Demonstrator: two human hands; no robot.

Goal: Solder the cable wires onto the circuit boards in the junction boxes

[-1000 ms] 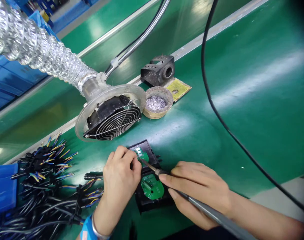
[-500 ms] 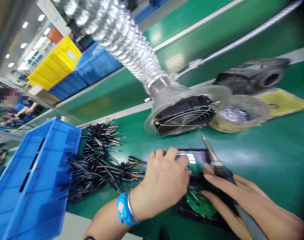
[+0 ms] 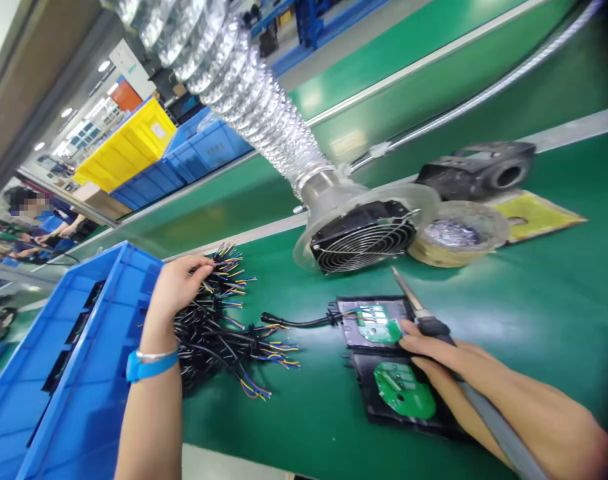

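My left hand [image 3: 184, 283] reaches into the upper part of a pile of black cables [image 3: 209, 327] with bare coloured wire ends. Its thumb and fingers are pinched together on a cable there. In my right hand [image 3: 484, 380] is a soldering iron [image 3: 437, 327], its tip pointing up and left. Beneath the iron lie two black housings with green circuit boards. The upper board [image 3: 377, 325] has a black cable [image 3: 304, 323] running to it from the left, coloured wires at its pads. No cable shows at the lower board [image 3: 404, 390]. My right fingers rest beside the housings.
A fume extractor fan [image 3: 367, 237] hangs over the green bench from a foil duct [image 3: 264, 100]. Behind it are a soldering iron holder [image 3: 479, 173], a round dish [image 3: 457, 237] and a yellow sponge [image 3: 544, 217]. A blue bin [image 3: 89, 373] stands left; a co-worker sits far left.
My left hand has moved left from the upper board to the cable pile, uncovering the board and its cable. My right hand still holds the soldering iron near the housings. The view has shifted slightly.
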